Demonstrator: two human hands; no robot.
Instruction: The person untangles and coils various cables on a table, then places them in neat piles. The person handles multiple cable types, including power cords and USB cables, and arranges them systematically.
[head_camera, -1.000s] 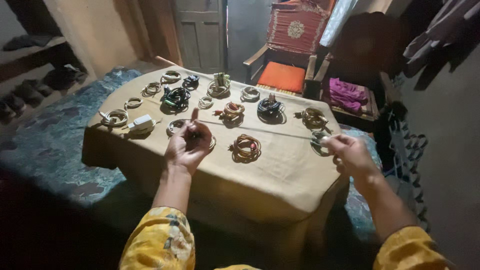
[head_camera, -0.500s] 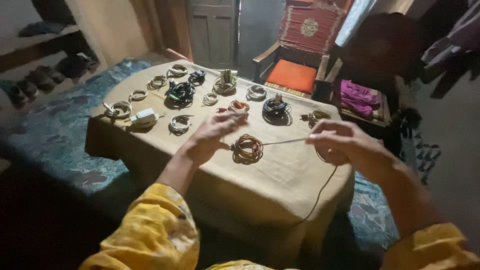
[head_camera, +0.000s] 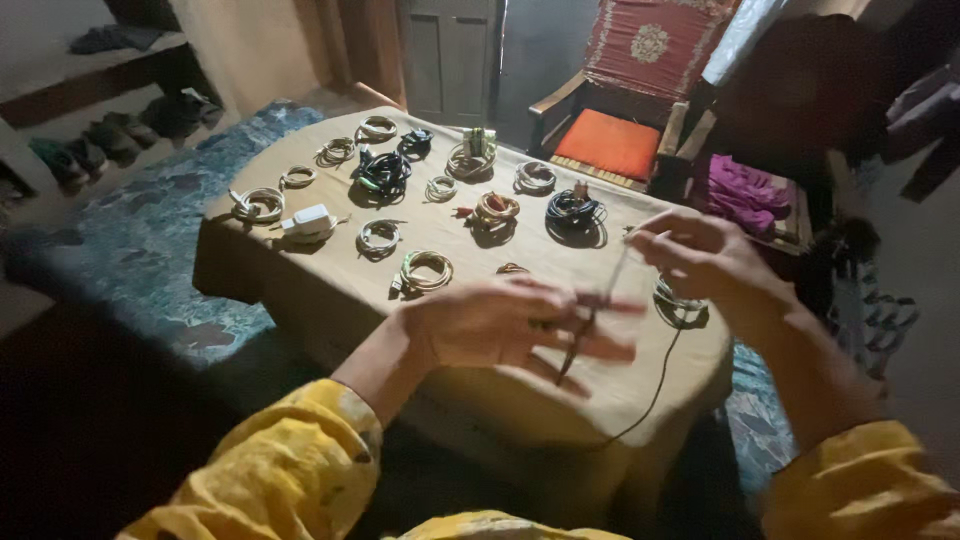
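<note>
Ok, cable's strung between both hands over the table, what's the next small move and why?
Probably lay one more turn across the left hand. The thin dark cable runs taut from the right hand to the left fingers, and a long loose tail hangs over the table edge, unwound.

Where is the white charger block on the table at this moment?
In the head view, the white charger block lies on the left part of the table, between a pale cable coil and another pale coil.
</note>
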